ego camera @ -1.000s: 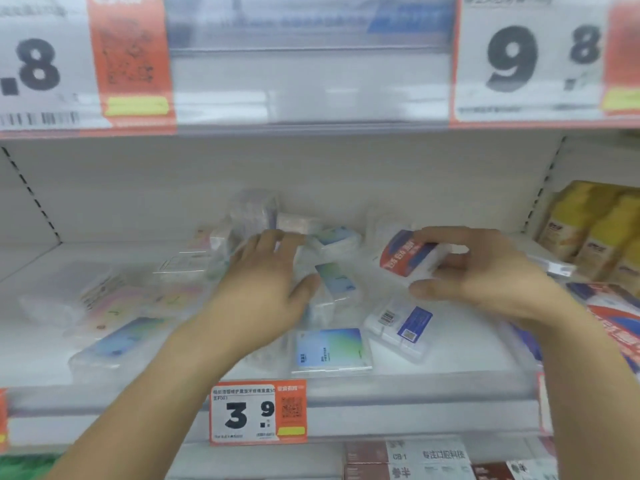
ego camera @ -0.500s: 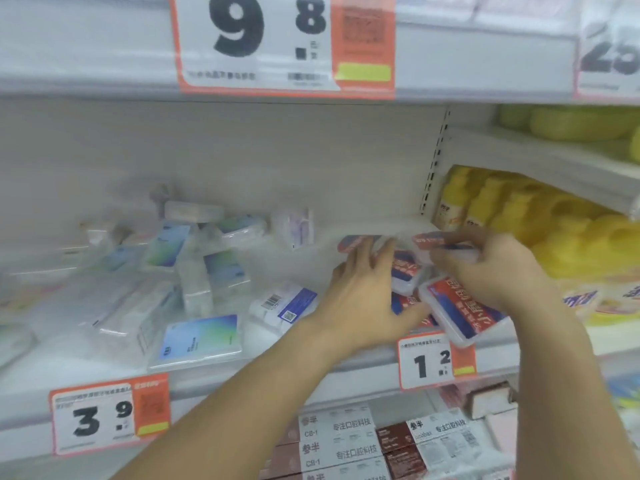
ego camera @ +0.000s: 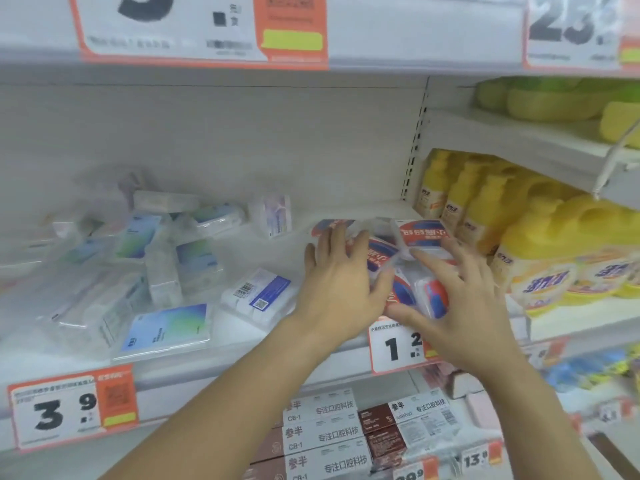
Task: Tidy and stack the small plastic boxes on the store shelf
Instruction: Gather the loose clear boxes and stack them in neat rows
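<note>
Small plastic boxes (ego camera: 420, 237): clear, red-and-blue labels with white lettering. Flat box (ego camera: 166, 329) at 8 o'clock: blue-to-green gradient. Bottles (ego camera: 540, 268) at 3 o'clock: yellow; price tags (ego camera: 72, 407): white and orange.

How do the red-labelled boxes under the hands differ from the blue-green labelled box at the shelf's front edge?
The red-labelled boxes are bunched in a tilted cluster between the left hand and right hand; the blue-green labelled box lies flat, alone and untouched. Their labels are red with white print; its label is a pale blue-green gradient. Both are small clear plastic boxes on one shelf.
</note>
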A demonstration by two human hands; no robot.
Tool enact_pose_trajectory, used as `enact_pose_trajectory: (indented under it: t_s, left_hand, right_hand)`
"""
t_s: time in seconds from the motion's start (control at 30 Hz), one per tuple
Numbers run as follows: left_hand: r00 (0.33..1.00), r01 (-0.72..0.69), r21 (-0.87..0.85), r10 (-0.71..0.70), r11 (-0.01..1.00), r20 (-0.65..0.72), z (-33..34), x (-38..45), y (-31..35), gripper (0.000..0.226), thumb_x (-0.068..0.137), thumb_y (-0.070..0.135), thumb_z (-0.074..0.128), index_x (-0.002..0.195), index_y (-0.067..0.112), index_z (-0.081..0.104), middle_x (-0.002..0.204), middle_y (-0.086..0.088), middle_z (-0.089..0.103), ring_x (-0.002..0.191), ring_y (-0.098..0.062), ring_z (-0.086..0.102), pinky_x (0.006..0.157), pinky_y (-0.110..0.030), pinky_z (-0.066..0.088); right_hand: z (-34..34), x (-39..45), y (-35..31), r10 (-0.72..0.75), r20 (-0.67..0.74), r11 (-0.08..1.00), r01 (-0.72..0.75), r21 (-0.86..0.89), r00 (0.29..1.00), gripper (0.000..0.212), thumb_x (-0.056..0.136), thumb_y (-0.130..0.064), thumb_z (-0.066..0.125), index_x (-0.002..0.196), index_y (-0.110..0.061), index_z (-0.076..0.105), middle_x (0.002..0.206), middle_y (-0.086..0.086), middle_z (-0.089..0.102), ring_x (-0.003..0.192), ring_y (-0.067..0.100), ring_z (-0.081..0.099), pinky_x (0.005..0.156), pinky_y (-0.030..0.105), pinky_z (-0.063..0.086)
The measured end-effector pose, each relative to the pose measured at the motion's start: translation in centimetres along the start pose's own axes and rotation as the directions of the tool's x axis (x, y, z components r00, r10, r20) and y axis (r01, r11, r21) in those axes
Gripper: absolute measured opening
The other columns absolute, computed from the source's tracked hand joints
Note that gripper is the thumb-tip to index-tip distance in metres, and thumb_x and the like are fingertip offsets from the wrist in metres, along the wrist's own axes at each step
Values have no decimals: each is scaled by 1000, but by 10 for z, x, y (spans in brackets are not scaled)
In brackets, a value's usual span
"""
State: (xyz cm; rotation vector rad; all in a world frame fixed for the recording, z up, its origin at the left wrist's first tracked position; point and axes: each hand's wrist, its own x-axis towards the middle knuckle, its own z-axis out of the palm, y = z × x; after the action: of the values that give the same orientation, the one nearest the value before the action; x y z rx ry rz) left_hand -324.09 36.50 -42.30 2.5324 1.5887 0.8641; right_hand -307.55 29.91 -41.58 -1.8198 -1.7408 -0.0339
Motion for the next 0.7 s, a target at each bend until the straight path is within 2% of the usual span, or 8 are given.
enact_pose_trajectory:
  t_s: [0.1, 0.23, 0.3, 0.4, 0.47, 0.53, 0.6, 0.7]
  left_hand:
    - [998, -54, -38, 55, 998, 16, 1, -7, 4, 58, 88, 49, 26, 130, 17, 52, 134, -9, 48, 129, -29, 39, 103, -45, 37]
    - [993, -64, -68, 70, 996, 91, -6, -6, -8, 41, 93, 44, 44, 128, 23, 51, 134, 0, 49, 126, -21, 40, 97, -39, 40]
    - [991, -90, -29, 93, 996, 97, -9, -4, -13, 40, 91, 41, 50, 128, 27, 51, 135, 5, 50, 125, -19, 42, 95, -38, 41]
    - [991, -80, -13, 81, 997, 105, -14, 1, -20, 39, 88, 38, 54, 125, 27, 53, 132, 6, 51, 123, -20, 43, 95, -39, 42]
    - [992, -68, -27, 70, 997, 109, -15, 1, -25, 36, 88, 37, 57, 123, 25, 55, 130, 5, 52, 122, -21, 43, 96, -39, 42]
    - [990, -64, -103, 77, 993, 119, -15, 0, -31, 36, 88, 35, 58, 122, 24, 56, 129, 4, 52, 122, -20, 43, 98, -37, 41]
    - [989, -57, -188, 82, 980, 127, -15, -2, -36, 40, 88, 33, 59, 126, 22, 55, 130, 1, 51, 124, -20, 43, 102, -34, 40]
    - [987, -64, -148, 84, 987, 136, -16, 0, -41, 46, 88, 37, 57, 131, 22, 52, 135, 0, 49, 126, -22, 40, 101, -40, 41]
  right_hand:
    - [13, 8, 7, -36, -52, 997, 39, 61, 998, 70, 60, -79, 62, 115, -36, 65, 141, 3, 47, 130, 25, 41, 108, 37, 34]
    - [7, 22, 3, 22, -214, 979, 23, 204, 977, 50, 66, -38, 84, 108, -19, 66, 122, 2, 48, 115, 16, 51, 94, 4, 30]
    - [5, 31, -9, 62, -298, 971, 12, 240, 953, 49, 66, -35, 84, 107, -15, 63, 114, -1, 47, 101, 9, 50, 82, -5, 28]
    - [10, 54, -32, 24, -256, 965, 44, 259, 966, 49, 67, -48, 79, 101, -16, 65, 107, 1, 55, 93, 10, 52, 80, 3, 35]
    - [19, 58, -40, 7, -171, 981, 26, 194, 985, 56, 67, -63, 70, 104, -20, 68, 115, 3, 57, 107, 20, 56, 95, 29, 45]
    - [20, 49, -42, 67, -170, 993, -48, 111, 983, 69, 66, -67, 66, 120, -25, 59, 130, 6, 49, 123, 28, 49, 104, 51, 40]
    - [17, 36, -37, 134, -149, 990, -124, 73, 980, 75, 68, -59, 72, 129, -25, 46, 131, 10, 44, 123, 34, 47, 102, 55, 40]
    - [19, 25, -30, 164, -60, 981, -157, 119, 985, 74, 71, -48, 77, 132, -24, 43, 126, 11, 44, 117, 37, 49, 92, 50, 47]
